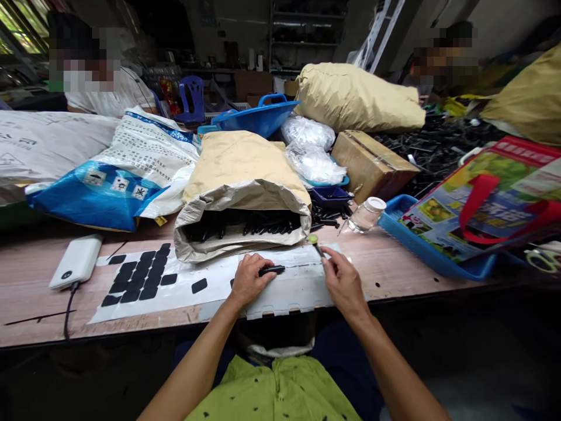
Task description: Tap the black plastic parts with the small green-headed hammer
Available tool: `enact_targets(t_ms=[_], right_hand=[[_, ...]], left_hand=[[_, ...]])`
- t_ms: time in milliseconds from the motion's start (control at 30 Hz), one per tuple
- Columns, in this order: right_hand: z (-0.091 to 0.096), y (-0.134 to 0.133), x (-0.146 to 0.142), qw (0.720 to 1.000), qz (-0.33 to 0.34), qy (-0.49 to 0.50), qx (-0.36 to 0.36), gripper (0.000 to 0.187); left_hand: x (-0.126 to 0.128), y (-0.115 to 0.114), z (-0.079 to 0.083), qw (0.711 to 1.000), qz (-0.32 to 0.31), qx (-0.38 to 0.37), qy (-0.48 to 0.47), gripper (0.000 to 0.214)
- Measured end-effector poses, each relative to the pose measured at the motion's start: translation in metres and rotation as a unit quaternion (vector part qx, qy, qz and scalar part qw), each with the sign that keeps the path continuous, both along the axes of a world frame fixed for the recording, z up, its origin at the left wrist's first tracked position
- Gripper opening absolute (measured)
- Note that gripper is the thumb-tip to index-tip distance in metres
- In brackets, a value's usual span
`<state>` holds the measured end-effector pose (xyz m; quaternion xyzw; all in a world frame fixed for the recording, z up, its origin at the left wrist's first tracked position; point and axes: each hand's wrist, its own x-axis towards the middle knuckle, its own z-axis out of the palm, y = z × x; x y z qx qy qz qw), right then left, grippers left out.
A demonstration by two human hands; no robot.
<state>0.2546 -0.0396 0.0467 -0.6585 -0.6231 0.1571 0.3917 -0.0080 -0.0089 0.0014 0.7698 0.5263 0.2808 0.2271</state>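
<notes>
My left hand [250,280] is closed around a short black tube-like piece [272,270], just above the white sheet on the table. In my right hand [344,280] is a thin dark-handled tool [317,248] with a pale green round tip, pinched between thumb and fingers and tilted up to the left. The two hands are apart, with the tool's tip away from the black piece. Behind them lies an open paper sack [245,169], its mouth toward me, with many similar black pieces [272,222] inside. Black rounded squares [142,275] lie in rows on the white sheet [184,301] at the left.
A white power bank [76,261] with a cable lies at the far left. To the right stand a clear jar [367,215], a blue basket [421,251] under a colourful bag [491,204], and a cardboard box [372,164]. Two people sit across the table.
</notes>
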Motion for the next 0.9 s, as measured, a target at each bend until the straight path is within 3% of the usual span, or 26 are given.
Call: enact_targets(t_ms=[100, 267, 567, 900], right_hand=[[-0.004, -0.018, -0.032, 0.995, 0.078, 0.061, -0.006, 0.035], [-0.011, -0.032, -0.059, 0.990, 0.120, 0.077, -0.018, 0.035], [-0.003, -0.034, -0.064, 0.990, 0.116, 0.076, 0.007, 0.036], [-0.019, -0.041, -0.066, 0.992, 0.109, 0.060, -0.034, 0.035]], left_hand=[[0.000, 0.000, -0.001, 1.000, 0.001, -0.003, -0.007, 0.017], [0.000, 0.002, -0.001, 1.000, 0.006, -0.009, -0.022, 0.019], [0.001, 0.000, 0.003, 0.999, 0.016, -0.015, -0.023, 0.017], [0.002, 0.000, 0.005, 0.999, 0.023, -0.025, -0.012, 0.019]])
